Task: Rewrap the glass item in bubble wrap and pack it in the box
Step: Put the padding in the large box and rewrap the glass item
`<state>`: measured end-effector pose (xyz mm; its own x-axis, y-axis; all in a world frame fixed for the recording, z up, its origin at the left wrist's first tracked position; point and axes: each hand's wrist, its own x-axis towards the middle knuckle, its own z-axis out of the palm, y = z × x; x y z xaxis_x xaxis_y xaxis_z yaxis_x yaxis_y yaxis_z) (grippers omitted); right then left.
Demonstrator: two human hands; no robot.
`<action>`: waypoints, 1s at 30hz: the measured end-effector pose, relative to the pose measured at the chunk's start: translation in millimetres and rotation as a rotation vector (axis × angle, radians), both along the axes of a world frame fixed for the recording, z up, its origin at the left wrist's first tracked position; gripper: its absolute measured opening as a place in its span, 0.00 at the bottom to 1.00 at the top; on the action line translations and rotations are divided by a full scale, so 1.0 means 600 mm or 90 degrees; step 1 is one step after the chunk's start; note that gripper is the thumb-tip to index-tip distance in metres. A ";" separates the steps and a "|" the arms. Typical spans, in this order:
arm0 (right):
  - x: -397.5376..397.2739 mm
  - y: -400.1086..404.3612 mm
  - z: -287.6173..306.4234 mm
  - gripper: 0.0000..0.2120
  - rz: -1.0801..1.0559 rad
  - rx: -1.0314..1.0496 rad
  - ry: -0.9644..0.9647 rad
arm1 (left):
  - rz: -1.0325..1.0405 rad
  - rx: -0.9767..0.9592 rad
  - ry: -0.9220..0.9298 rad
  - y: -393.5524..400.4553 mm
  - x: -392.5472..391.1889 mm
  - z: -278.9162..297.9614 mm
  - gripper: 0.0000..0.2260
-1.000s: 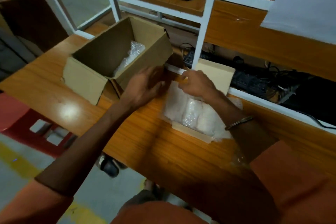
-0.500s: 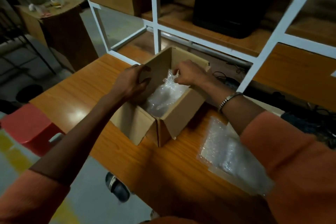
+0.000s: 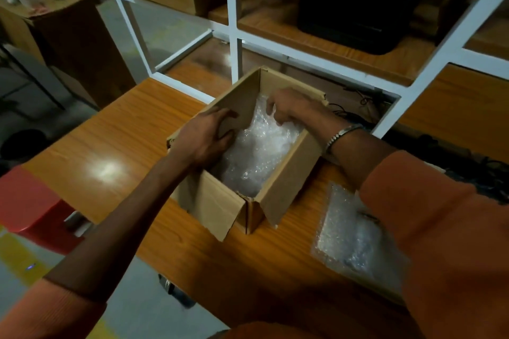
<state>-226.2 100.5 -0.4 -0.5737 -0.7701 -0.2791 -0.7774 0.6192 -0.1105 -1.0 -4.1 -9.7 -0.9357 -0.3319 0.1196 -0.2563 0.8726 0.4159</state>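
Observation:
An open cardboard box [image 3: 286, 173] stands on the wooden table [image 3: 110, 146], flaps up. Inside it lies a bundle of bubble wrap [image 3: 256, 157]; whatever it covers is hidden. My left hand [image 3: 205, 137] rests over the box's left wall, fingers spread against the inner side and the wrap. My right hand [image 3: 289, 104] reaches in from the far right corner and pinches the top of the bubble wrap. A second bubble-wrapped piece [image 3: 349, 234] lies flat on the table to the right of the box, partly under my right sleeve.
A white metal shelf frame [image 3: 234, 36] rises just behind the box, with a black device [image 3: 363, 0] on its shelf. Cables [image 3: 358, 110] lie behind the box. A red stool [image 3: 33, 203] stands at the table's left front, and a wooden cabinet [image 3: 71, 33] at far left.
Both hands left the wrapped piece on the right and moved to the box. The right hand now grips the wrap inside it; the left hand has slid onto the box's left wall.

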 end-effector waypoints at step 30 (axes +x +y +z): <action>0.002 0.137 0.040 0.15 0.053 -0.343 -0.017 | 0.171 0.547 0.504 0.097 0.019 0.087 0.16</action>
